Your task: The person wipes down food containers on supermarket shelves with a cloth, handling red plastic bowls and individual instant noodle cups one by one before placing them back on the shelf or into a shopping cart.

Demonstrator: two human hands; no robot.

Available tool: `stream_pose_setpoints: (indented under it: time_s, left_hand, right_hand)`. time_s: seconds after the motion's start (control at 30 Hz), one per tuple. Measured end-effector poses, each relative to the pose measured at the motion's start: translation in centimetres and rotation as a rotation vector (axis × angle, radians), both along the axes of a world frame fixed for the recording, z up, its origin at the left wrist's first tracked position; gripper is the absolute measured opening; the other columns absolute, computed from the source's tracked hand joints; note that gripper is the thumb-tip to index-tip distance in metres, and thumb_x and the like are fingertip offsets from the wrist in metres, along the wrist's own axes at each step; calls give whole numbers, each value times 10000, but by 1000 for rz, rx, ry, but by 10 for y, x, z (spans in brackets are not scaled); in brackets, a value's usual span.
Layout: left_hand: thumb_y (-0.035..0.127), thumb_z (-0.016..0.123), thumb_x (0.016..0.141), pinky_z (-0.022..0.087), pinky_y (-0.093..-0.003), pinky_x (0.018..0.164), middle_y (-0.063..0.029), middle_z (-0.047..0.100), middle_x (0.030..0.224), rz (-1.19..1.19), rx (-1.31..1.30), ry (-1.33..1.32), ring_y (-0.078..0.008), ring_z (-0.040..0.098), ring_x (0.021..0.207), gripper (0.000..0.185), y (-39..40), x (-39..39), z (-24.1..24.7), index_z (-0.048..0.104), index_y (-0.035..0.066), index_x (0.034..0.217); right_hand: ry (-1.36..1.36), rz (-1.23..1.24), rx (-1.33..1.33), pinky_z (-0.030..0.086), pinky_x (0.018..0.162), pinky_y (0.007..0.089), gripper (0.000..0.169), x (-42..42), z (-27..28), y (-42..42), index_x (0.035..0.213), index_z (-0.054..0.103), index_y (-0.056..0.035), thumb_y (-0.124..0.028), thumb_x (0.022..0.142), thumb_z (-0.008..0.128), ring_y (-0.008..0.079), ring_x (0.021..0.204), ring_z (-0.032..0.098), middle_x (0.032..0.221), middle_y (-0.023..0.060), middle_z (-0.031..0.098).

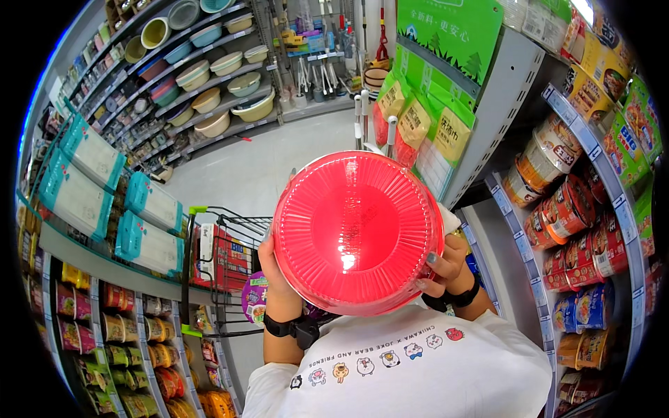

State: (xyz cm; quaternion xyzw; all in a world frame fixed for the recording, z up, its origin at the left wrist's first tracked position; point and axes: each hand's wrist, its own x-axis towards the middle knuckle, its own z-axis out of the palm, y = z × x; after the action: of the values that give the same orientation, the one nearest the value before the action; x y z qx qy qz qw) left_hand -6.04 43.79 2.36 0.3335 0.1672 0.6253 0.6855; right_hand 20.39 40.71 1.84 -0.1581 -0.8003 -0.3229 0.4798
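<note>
Before my chest is a large round red tub (355,224), wrapped in clear film, with its broad ribbed end turned up towards me. My left hand (273,264) grips its left side, the fingers mostly hidden behind the rim. My right hand (444,265) holds the lower right side, with fingertips lying over the edge. Something white (450,219) shows beside the tub above my right hand; what it is I cannot tell. The tub hides whatever lies directly beneath it.
A black wire shopping cart (189,261) at left holds a red box (235,258) and a purple noodle tub (254,298). Shelves of instant noodle tubs (572,209) stand close on the right. Tissue packs (149,243) lie at left; plastic basins (227,65) fill shelving beyond the floor (235,167).
</note>
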Motion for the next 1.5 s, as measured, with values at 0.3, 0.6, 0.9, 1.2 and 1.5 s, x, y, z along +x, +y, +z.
stream_pose_setpoints:
  time_s: [0.3, 0.6, 0.9, 1.2, 1.5]
  left_hand:
    - [351, 321, 896, 404, -343, 922, -116, 539, 1168, -25, -41, -28, -202, 524, 1063, 488, 4, -8, -13, 440, 3, 1217]
    - [477, 326, 913, 439, -322, 877, -126, 579, 1103, -10, -87, 40, -195, 562, 1003, 601, 0, -6, -5, 468, -43, 1177]
    - [524, 466, 857, 464, -362, 871, -142, 536, 1185, -228, -151, -25, -225, 539, 1061, 644, 23, -22, -47, 447, -5, 1224]
    - [451, 420, 905, 419, -420, 932, -152, 490, 1235, -386, -302, -332, -272, 495, 1105, 560, 42, -12, -88, 414, 12, 1253]
    - [277, 328, 947, 383, -444, 976, -142, 443, 1284, -13, -250, -279, -281, 447, 1160, 412, 55, -9, -132, 386, 25, 1267]
  right_hand:
    - [17, 0, -154, 367, 505, 228, 488, -4, 4, -11, 1223, 401, -382, -250, 777, 546, 149, 621, 569, 1232, 56, 436]
    - [-68, -59, -101, 471, 567, 312, 529, 0, -10, -16, 1295, 316, -337, -241, 818, 525, 275, 780, 622, 1326, 134, 348]
    - [-74, -222, -226, 347, 477, 180, 525, -9, 12, -20, 1122, 537, -368, -129, 667, 645, 82, 517, 465, 1116, 114, 553]
    - [-161, -286, -272, 343, 463, 192, 541, -3, -1, -23, 1097, 525, -341, -48, 650, 609, 69, 510, 441, 1118, 37, 553]
    - [-129, -226, -422, 371, 463, 246, 428, 20, 7, -27, 1034, 519, -216, -51, 651, 612, 127, 510, 450, 1101, 38, 561]
